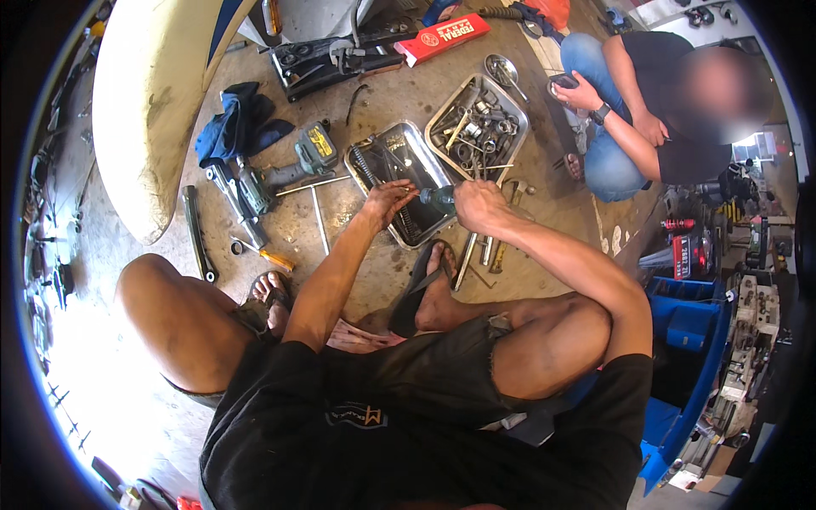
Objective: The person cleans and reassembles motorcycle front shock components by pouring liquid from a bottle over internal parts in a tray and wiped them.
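My right hand is wrapped round a dark green, bottle-shaped thing, whose narrow end points toward my left hand. The fingers of my left hand are pinched together close to that narrow end; what they hold is too small to make out. Both hands are over a metal tray with dark liquid and long coil springs in it. Behind my right hand, a second metal tray is heaped with sockets and wrenches.
To the left lie a cordless impact driver, a T-handle wrench, an orange-handled screwdriver and a blue cloth. A red box lies farther back. At the right another person squats holding a phone. A blue toolbox stands near my right elbow.
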